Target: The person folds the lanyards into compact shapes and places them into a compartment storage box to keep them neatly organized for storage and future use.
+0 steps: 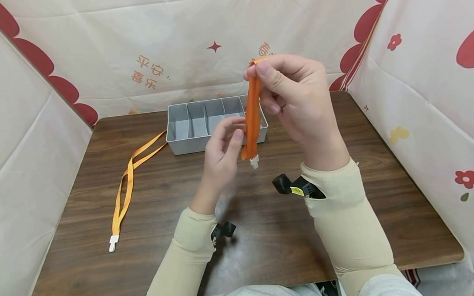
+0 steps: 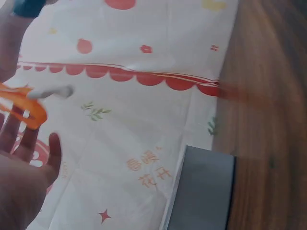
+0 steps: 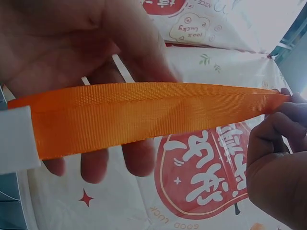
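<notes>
An orange lanyard (image 1: 253,117), folded into a hanging bundle, is pinched near its top by the thumb and fingers of my right hand (image 1: 297,89). Its white plastic clip (image 1: 254,161) dangles at the lower end. Beside the lower part is my left hand (image 1: 223,155), thumb apart and fingers loosely extended; whether they touch the strap is unclear. In the right wrist view the ribbon (image 3: 110,115) stretches across, my right hand (image 3: 278,158) pinching its far end and my left hand's fingers (image 3: 139,155) behind it. The left wrist view shows an orange loop (image 2: 33,112) by the left fingers.
A second, yellow-orange lanyard (image 1: 130,175) with a white clip (image 1: 113,243) lies on the left of the brown wooden table (image 1: 154,255). Behind the hands stands a grey divided tray (image 1: 190,145). Patterned white cloth (image 1: 201,18) walls the table's back and sides.
</notes>
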### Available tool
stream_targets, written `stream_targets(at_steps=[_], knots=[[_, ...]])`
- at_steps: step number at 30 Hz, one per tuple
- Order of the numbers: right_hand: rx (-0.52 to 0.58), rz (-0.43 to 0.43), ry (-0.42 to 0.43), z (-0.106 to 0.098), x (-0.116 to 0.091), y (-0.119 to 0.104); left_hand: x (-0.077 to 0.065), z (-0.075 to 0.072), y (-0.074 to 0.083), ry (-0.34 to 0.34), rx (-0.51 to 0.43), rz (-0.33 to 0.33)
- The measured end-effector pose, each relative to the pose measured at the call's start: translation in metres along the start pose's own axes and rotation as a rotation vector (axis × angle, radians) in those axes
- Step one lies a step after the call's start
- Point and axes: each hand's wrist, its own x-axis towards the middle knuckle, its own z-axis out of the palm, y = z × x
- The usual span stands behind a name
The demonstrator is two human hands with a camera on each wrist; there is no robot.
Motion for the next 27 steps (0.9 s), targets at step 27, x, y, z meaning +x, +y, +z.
stream_targets(at_steps=[27], knots=[[-0.118,-0.042,0.147,0.009,0.002,-0.001,-0.028,0.012,-0.034,0.12,0.413,0.338]])
